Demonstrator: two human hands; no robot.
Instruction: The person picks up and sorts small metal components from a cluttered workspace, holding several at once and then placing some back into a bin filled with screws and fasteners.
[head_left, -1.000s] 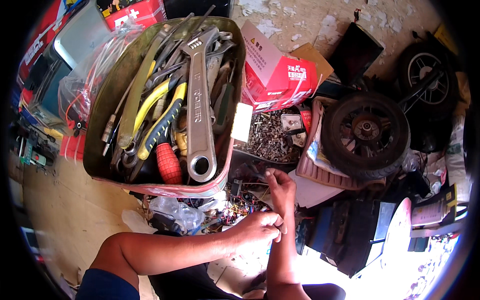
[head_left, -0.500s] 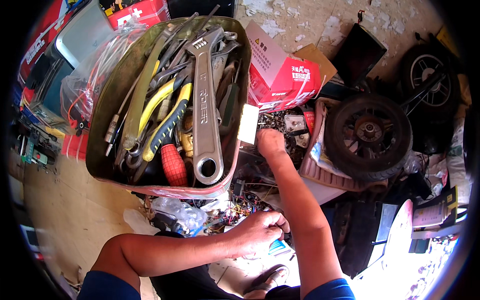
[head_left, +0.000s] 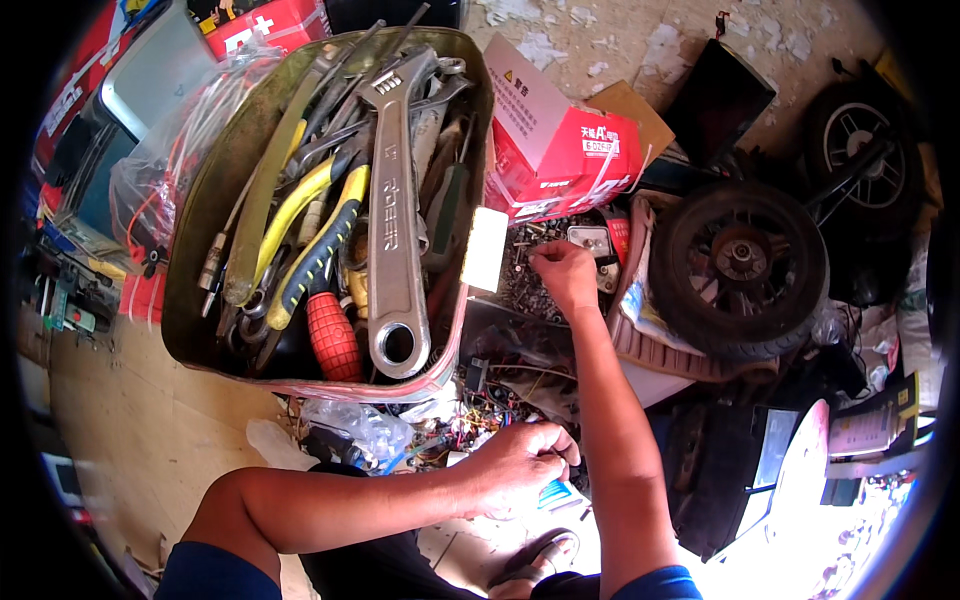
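My right hand (head_left: pixel 565 272) reaches over a heap of small screws and bolts (head_left: pixel 525 290), its fingertips drawn together at the heap; whatever they pinch is too small to make out. Close to my body, my left hand (head_left: pixel 520 468) is curled closed, and its fingers hide what they hold. A small blue-and-white item (head_left: pixel 558 494) shows just under that hand; whether it is gripped I cannot tell. Left of the screws stands an open tool bin (head_left: pixel 330 378), with a large adjustable wrench (head_left: pixel 398 230), yellow-and-black handled pliers (head_left: pixel 320 250) and a red-handled tool (head_left: pixel 333 335) inside.
A red cardboard box (head_left: pixel 570 165) sits behind the screws. To the right lies a small wheel with tyre (head_left: pixel 740 262) on a brown ribbed piece (head_left: pixel 640 340). Tangled wires (head_left: pixel 490 410) and a clear plastic bag (head_left: pixel 360 425) lie below the bin.
My right hand has shifted a little to the right, uncovering more of the screws. The tool bin appears slightly further left in view. My left hand keeps its place.
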